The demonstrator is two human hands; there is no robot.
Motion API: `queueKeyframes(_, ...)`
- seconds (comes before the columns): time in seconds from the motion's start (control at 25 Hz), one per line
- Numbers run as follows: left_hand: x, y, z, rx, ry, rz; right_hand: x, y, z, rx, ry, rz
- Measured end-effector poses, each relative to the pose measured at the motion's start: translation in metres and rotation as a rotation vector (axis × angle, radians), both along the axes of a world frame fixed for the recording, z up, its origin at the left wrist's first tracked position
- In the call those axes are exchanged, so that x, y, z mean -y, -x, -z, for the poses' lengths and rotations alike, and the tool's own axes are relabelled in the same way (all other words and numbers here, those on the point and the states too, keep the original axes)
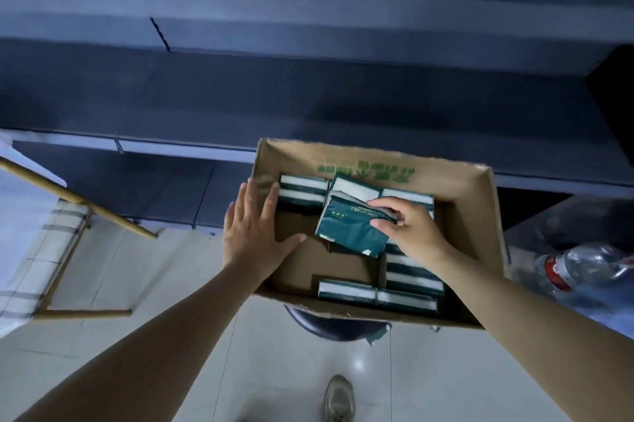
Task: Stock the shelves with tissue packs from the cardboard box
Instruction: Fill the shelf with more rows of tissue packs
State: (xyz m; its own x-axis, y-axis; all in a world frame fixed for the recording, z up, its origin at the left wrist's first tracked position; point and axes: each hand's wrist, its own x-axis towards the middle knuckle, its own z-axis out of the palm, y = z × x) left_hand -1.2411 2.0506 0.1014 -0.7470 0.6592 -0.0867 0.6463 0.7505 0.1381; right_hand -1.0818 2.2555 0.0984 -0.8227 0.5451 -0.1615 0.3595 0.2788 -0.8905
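We see the right hand (413,232) reaching into the cardboard box (374,160), its fingers (384,204) curled closed around the upper right edge of a dark green tissue pack (350,227), thumb pressed on the pack's near face. The pack is tilted and raised above the others that lie in the box along its far, right and near sides. The left hand (255,229) is spread flat with fingers wide apart and straight, laid over the box's left wall, thumb pointing toward the held pack; it grips nothing. The box sits on a dark round stool (329,327) in front of the empty dark shelves (308,102). A plastic bottle (579,267) lies to the right, and a shoe (339,397) shows on the tiled floor (274,353) below.
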Motion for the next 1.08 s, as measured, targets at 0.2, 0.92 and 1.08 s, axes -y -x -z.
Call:
queueKeyframes(0.2,-0.032,0.021,-0.115,-0.200,-0.123,0.088,-0.018,0.031,-0.125,-0.179,-0.122,-0.095)
queueKeyframes(0.92,0.025,0.228,-0.458,-0.729,-0.681,0.059,0.065,0.221,-0.493,-0.582,-0.653,-0.214)
queueKeyframes(1.08,0.045,0.318,-0.474,-0.708,-0.659,0.118,0.090,0.309,-0.510,-0.614,-0.732,-0.134)
